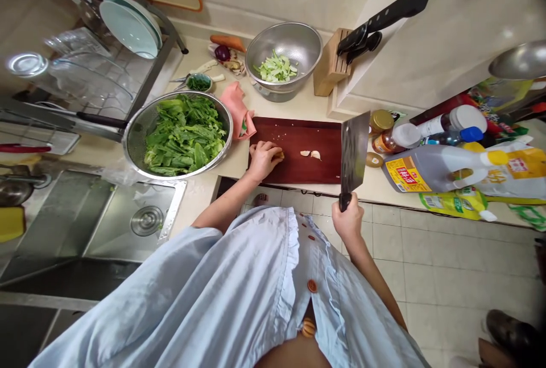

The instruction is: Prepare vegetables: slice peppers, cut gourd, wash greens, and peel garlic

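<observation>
My right hand (347,217) grips the black handle of a cleaver (355,143), its broad blade raised over the right end of a dark red cutting board (294,172). At the left part of the board, my left hand (262,160) rests with fingers closed round a small yellow-brown piece (278,154) that looks like ginger; most of it is hidden by the fingers. Two pale garlic cloves (314,154) lie right of it, apart from both hands. Tiny pale crumbs dot the board's upper left.
Leafy greens fill a steel colander (228,129) at left, beside a sink (170,214). Behind the board stand a steel bowl (311,52) of chopped pale-green pieces and a knife block (326,78). Bottles, including a large jug (430,166), crowd the right. A pink cloth (236,109) touches the colander.
</observation>
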`<state>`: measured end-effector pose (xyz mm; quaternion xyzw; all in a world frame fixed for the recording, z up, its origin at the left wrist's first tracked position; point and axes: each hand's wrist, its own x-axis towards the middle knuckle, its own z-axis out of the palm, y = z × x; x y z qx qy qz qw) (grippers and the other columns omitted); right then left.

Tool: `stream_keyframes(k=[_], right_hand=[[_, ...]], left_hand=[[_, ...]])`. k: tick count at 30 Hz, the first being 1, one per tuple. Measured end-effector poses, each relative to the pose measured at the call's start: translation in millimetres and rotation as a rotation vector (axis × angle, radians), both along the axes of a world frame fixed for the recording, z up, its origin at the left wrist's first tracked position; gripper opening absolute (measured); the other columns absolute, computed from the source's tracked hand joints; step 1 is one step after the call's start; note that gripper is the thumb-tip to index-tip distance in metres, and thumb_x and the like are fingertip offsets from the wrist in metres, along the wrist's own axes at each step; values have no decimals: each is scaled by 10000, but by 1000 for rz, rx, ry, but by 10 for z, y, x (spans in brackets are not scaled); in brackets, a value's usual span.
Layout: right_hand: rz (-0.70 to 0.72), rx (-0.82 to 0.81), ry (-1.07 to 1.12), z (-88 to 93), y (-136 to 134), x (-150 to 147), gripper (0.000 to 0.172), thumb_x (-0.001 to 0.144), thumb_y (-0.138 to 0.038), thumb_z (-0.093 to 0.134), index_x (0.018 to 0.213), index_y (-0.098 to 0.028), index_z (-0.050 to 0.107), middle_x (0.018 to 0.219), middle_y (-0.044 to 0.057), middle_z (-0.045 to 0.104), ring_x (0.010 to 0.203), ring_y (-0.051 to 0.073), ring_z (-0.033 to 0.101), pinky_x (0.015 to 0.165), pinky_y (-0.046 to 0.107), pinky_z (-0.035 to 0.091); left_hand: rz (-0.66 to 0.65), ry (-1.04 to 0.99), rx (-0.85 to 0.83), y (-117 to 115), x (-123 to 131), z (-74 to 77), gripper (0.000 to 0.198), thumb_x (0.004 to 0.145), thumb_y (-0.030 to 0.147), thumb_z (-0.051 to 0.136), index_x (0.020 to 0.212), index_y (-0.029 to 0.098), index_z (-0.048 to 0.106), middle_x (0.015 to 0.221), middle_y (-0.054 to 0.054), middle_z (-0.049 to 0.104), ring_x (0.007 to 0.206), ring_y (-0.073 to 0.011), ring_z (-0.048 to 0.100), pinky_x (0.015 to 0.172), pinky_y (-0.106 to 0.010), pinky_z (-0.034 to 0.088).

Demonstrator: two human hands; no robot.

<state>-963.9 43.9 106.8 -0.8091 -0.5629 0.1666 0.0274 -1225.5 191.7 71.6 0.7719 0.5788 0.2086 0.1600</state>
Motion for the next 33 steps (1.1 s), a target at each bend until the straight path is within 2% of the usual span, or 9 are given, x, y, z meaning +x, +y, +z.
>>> stream_keyframes(k=[5,9,12,16,20,23,28,31,33], right_hand=[[147,-384,-100,-148,122,-196,330,867,-191,485,1187,-112,502,923,166,690,867,283,675,720,329,441],[212,-322,-91,-11,157,-69,343,877,-245,503,1207,-153,502,924,140,695,872,282,678,719,325,440],[130,-221,-82,80,133,-4,333,917,-284,462,1219,-149,493,931,133,695,888,268,673,730,315,441],[47,-358,-98,-17,110,-30,367,901,-249,508,1244,-116,494,958,158,691,915,253,674,766,313,448],[123,-347,-22,-75,177,95,384,869,-239,539,1241,-147,519,994,145,699,952,257,673,792,313,462],[99,-259,-15,-8,377,272,385,880,-268,507,1244,-145,521,1020,149,701,987,275,666,821,325,470],[36,-247,-118,31,865,471,424,873,-318,532,1254,-131,524,1061,189,681,998,308,661,819,377,485],[69,-218,-133,-18,1042,524,432,891,-380,538,1250,-139,530,1056,187,678,1008,301,659,838,389,484],[102,-194,-131,-48,1099,546,454,906,-440,526,1245,-139,533,1050,187,676,1012,305,657,842,398,483]], left_hand=[[30,-33,-11,3,58,-78,168,870,311,655,1022,263,706,1070,-63,700,1049,-262,531,937,-442,262],[61,-59,28,78,17,-100,170,854,281,666,1016,252,709,1061,-64,702,1033,-268,537,927,-444,262],[103,-78,52,134,-36,-104,171,838,272,684,1004,242,714,1050,-76,705,1021,-275,542,932,-454,262],[91,-119,130,124,15,-56,259,791,300,742,1038,228,708,1077,-88,695,1040,-289,539,935,-462,297],[-72,-241,224,59,270,-4,159,879,308,642,981,211,717,1003,-75,685,964,-228,570,890,-386,398],[-236,-279,176,120,565,-17,194,936,258,541,957,194,723,962,-72,658,896,-180,582,828,-307,445],[-475,-19,67,460,1040,-22,238,898,182,547,1048,188,732,1078,-105,633,924,-208,546,806,-326,433],[-580,105,-1,596,1157,42,167,858,208,600,892,168,758,992,-109,642,879,-212,547,798,-334,430],[-564,148,-68,618,1153,81,154,837,205,607,812,158,751,920,-96,643,811,-196,564,742,-311,434]])
